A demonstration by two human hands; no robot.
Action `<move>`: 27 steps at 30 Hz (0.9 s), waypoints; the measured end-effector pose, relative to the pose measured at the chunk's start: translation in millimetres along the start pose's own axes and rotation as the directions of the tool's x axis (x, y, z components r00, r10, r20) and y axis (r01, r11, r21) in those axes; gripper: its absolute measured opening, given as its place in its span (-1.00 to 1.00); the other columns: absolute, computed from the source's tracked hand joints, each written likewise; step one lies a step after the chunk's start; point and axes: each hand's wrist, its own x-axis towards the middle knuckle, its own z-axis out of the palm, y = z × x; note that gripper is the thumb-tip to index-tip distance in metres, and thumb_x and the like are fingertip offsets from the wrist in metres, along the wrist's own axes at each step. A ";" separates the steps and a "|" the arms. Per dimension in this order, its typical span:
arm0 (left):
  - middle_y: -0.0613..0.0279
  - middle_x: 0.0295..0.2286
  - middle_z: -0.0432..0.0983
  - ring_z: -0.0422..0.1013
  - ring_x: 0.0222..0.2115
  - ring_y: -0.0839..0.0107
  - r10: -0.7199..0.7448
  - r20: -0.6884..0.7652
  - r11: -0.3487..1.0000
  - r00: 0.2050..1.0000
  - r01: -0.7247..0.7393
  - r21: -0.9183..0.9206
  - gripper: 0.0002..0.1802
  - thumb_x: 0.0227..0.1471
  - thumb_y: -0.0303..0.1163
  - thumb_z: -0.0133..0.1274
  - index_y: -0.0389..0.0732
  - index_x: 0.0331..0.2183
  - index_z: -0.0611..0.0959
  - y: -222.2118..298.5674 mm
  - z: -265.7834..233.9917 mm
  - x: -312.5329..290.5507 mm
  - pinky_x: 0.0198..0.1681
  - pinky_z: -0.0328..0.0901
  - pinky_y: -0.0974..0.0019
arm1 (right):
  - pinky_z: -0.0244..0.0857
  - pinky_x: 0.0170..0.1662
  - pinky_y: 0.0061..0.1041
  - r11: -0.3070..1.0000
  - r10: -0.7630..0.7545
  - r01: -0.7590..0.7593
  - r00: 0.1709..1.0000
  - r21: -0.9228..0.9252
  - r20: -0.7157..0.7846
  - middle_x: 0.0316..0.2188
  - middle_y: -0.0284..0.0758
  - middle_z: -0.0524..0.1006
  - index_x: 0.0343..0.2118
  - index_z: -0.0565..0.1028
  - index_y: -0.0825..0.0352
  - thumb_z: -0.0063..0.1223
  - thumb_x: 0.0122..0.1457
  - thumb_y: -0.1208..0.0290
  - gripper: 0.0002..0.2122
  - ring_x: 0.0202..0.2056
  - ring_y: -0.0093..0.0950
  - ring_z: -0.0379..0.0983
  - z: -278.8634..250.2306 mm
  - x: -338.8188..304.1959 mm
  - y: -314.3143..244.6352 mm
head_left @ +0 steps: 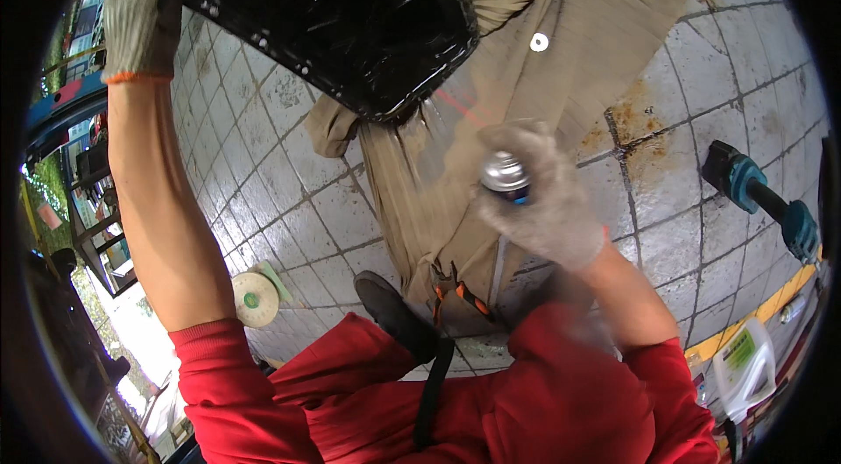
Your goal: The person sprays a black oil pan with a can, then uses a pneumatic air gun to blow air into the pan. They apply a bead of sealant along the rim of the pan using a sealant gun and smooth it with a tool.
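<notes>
Left hand [140, 13]: gloved, and right up against the left edge of the black pan; its fingers run into shadow at the picture's top, so how tightly they close I cannot tell.
Right hand [561, 201]: gloved, blurred, and wrapped firmly around a spray can, below and to the right of the pan.
Spray can [505, 173]: silver top showing, with a thin red straw [460, 106] aimed at the pan's lower right corner!
Black pan [350, 26]: here's our centrepiece, tilted, glossy and wet-looking, holes dotted along its rim.
Brown cloth [596, 8]: spread and rumpled, reaching from behind the pan to its right and below.
White ring [539, 42]: on the cloth, right of the pan.
Pliers [455, 289]: orange-and-black handles, jaws parted, well below the pan.
Round disc [256, 299]: pale with a green centre, below and left of the pan.
Teal power tool [764, 197]: on the tiled floor [692, 227], far right of the pan.
White jug [745, 368]: farther out, lower right of the pan.
</notes>
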 end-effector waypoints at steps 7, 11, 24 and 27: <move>-0.03 0.08 0.60 0.64 -0.08 0.06 0.481 0.126 0.782 0.867 -0.490 0.384 -0.42 0.45 -0.23 -0.02 0.27 0.42 0.39 -55.8 -20.1 10.7 -0.11 0.62 0.12 | 0.63 -0.18 -0.23 0.980 -0.199 0.199 0.977 0.003 0.079 -0.04 -0.13 0.57 0.16 0.54 0.12 0.42 0.06 0.33 -0.45 -0.16 -0.20 0.67 24.8 9.1 -44.9; -0.01 -0.29 0.65 0.56 -0.26 0.29 -0.055 0.138 0.994 0.989 0.068 -0.091 -0.50 0.36 0.03 0.07 -0.25 -0.05 0.69 105.0 -50.0 3.6 -0.14 0.43 0.17 | 0.61 -0.18 -0.24 0.974 -0.218 0.222 0.973 -0.054 0.072 -0.07 -0.10 0.54 0.20 0.52 0.07 0.38 0.10 0.30 -0.45 -0.16 -0.16 0.65 19.2 5.3 -45.4; -0.24 -0.32 0.66 0.59 -0.25 -0.15 0.218 0.057 0.975 0.974 -0.220 0.030 -0.49 0.37 0.00 0.02 -0.30 -0.23 0.73 120.9 -26.6 4.8 -0.17 0.41 -0.04 | 0.59 -0.14 -0.23 0.985 -0.158 0.166 0.978 -0.049 0.138 -0.01 -0.17 0.50 0.22 0.50 0.02 0.37 0.14 0.26 -0.45 -0.13 -0.19 0.63 45.7 -15.2 -49.9; -0.17 -0.29 0.65 0.58 -0.25 -0.12 0.359 0.063 0.901 0.931 -0.364 0.238 -0.61 0.39 -0.08 -0.01 -0.18 -0.14 0.72 117.5 -20.3 6.7 -0.16 0.43 -0.03 | 0.58 -0.01 -0.14 0.997 -0.056 0.046 0.981 0.059 0.187 0.06 -0.15 0.46 0.26 0.47 -0.02 0.35 0.16 0.20 -0.43 -0.01 -0.13 0.60 51.8 -9.3 -42.5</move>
